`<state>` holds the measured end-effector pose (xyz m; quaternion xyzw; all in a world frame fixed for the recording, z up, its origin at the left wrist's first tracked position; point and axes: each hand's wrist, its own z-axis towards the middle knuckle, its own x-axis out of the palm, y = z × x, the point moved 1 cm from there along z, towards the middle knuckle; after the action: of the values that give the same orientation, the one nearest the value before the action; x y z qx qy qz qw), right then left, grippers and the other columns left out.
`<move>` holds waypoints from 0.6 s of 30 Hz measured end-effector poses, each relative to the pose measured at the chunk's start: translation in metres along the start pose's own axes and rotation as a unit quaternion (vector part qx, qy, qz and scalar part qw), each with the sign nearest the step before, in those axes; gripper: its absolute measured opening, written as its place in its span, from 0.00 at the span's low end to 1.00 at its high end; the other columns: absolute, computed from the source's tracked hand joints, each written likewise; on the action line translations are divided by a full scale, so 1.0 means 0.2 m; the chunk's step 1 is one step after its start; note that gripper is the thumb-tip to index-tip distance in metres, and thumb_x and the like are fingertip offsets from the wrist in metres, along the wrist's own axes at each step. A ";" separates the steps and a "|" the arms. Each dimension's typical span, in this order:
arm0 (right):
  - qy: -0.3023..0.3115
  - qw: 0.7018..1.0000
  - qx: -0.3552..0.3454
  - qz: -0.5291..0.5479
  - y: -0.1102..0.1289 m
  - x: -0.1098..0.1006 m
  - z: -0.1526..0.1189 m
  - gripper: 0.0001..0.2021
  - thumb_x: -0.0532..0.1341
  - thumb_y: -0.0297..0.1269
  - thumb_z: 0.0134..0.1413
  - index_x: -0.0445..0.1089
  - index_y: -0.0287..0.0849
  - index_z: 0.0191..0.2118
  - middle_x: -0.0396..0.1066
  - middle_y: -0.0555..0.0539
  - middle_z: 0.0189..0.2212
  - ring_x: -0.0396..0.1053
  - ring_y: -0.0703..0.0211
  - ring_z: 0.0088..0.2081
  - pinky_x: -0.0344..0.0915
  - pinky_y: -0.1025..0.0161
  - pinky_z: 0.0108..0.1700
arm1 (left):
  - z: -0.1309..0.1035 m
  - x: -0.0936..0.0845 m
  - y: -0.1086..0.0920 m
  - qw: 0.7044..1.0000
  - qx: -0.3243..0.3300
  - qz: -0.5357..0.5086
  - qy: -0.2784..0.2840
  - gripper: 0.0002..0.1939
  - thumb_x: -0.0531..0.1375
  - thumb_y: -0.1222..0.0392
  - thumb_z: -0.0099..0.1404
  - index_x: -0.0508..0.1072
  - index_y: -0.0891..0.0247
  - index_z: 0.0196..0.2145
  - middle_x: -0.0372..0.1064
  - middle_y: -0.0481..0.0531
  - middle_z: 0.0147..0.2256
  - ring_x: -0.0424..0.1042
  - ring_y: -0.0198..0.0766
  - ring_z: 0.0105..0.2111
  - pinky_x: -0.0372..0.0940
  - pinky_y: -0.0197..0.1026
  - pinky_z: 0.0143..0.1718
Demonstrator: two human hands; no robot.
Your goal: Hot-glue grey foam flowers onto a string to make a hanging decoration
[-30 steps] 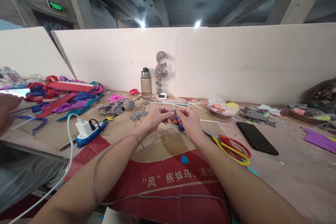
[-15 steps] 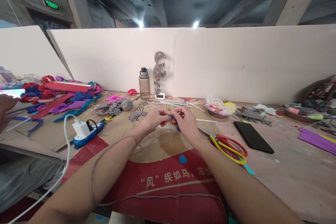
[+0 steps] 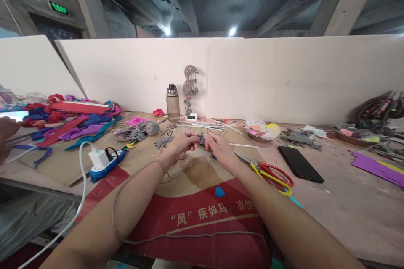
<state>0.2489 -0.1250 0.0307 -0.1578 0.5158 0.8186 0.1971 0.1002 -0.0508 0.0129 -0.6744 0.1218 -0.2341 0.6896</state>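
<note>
Both hands meet over the cardboard (image 3: 195, 214). My left hand (image 3: 183, 143) pinches a small fuzzy grey piece (image 3: 201, 140), whose exact kind I cannot make out. On its other side, my right hand (image 3: 218, 146) has its fingers closed on the same piece. Grey yarn (image 3: 151, 241) loops over my left forearm and runs across the cardboard's red part; thin strands also lie below the hands. Beside my left wrist is another grey piece (image 3: 164, 141). Scissors (image 3: 273, 176) with red and yellow handles lie by my right forearm.
A black phone (image 3: 299, 164) lies right of the scissors. Behind my hands stand a bottle (image 3: 173, 105) and a grey hanging ornament (image 3: 190, 84). At left are a blue power strip (image 3: 107, 166), coloured fabric strips (image 3: 72, 122) and another person's hand (image 3: 6, 132). A bowl (image 3: 261, 137) sits behind right.
The grey piece shows more between my fingertips, and my right hand has turned slightly with its fingers curled in more. The whole view has shifted slightly.
</note>
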 end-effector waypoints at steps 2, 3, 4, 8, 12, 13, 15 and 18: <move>0.079 0.996 -0.004 -0.036 0.04 0.01 -0.02 0.16 0.54 0.45 0.57 0.62 0.42 0.23 0.62 0.53 0.22 0.59 0.64 0.27 0.54 0.65 0.32 | 0.01 -0.01 0.01 1.000 0.001 -0.006 -0.010 0.12 0.68 0.62 0.48 0.68 0.66 0.26 0.65 0.44 0.18 0.61 0.26 0.16 0.54 0.29 0.18; 0.117 0.992 -0.007 -0.047 0.05 0.01 -0.03 0.13 0.57 0.44 0.55 0.65 0.42 0.25 0.64 0.53 0.24 0.60 0.64 0.28 0.55 0.65 0.32 | 0.01 -0.02 0.01 1.000 0.000 -0.009 -0.018 0.12 0.69 0.62 0.48 0.68 0.66 0.26 0.64 0.44 0.17 0.61 0.26 0.16 0.54 0.30 0.18; 0.149 0.987 -0.009 -0.053 0.06 0.01 -0.05 0.11 0.60 0.44 0.52 0.66 0.42 0.28 0.67 0.53 0.26 0.61 0.64 0.29 0.56 0.65 0.32 | 0.01 -0.02 0.01 1.000 -0.001 -0.012 -0.025 0.12 0.69 0.62 0.48 0.68 0.66 0.26 0.65 0.44 0.18 0.61 0.26 0.16 0.55 0.30 0.18; 0.163 0.983 -0.017 -0.087 0.05 -0.09 -0.16 0.08 0.60 0.42 0.53 0.68 0.43 0.35 0.69 0.52 0.30 0.64 0.64 0.30 0.59 0.65 0.34 | 0.01 -0.02 0.00 0.999 0.000 -0.020 -0.027 0.12 0.69 0.63 0.48 0.69 0.66 0.26 0.70 0.48 0.23 0.62 0.25 0.17 0.53 0.30 0.17; 0.033 0.984 -0.012 -0.173 -0.04 -0.35 -0.31 0.09 0.53 0.39 0.59 0.67 0.42 0.34 0.69 0.51 0.29 0.65 0.62 0.31 0.60 0.65 0.36 | 0.00 0.00 -0.01 1.000 -0.006 -0.011 -0.015 0.11 0.69 0.63 0.49 0.68 0.66 0.25 0.70 0.49 0.24 0.60 0.24 0.16 0.52 0.30 0.17; 0.007 0.977 0.003 -0.211 -0.08 -0.42 -0.36 0.09 0.53 0.39 0.59 0.67 0.42 0.34 0.69 0.50 0.28 0.65 0.61 0.31 0.60 0.64 0.35 | 0.00 0.00 -0.01 1.000 -0.007 -0.007 -0.013 0.12 0.69 0.62 0.49 0.68 0.66 0.25 0.70 0.48 0.23 0.59 0.24 0.16 0.52 0.30 0.17; -0.023 0.953 0.037 -0.301 -0.16 -0.54 -0.45 0.10 0.52 0.38 0.59 0.68 0.41 0.33 0.70 0.48 0.28 0.66 0.59 0.31 0.61 0.63 0.36 | 0.00 0.00 -0.01 1.000 -0.003 -0.002 -0.008 0.12 0.69 0.61 0.48 0.68 0.66 0.25 0.67 0.46 0.20 0.59 0.25 0.16 0.52 0.30 0.17; -0.008 0.913 0.055 -0.403 -0.30 -0.63 -0.57 0.10 0.55 0.35 0.57 0.70 0.38 0.41 0.73 0.41 0.39 0.69 0.55 0.40 0.63 0.61 0.44 | -0.01 0.01 -0.01 1.000 0.009 -0.008 -0.007 0.14 0.70 0.60 0.47 0.67 0.66 0.24 0.64 0.44 0.18 0.60 0.25 0.16 0.52 0.29 0.17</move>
<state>0.3943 -0.2251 -0.0053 -0.3348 0.4514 0.6410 0.5228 0.1008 -0.0526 0.0157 -0.6710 0.1097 -0.2356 0.6944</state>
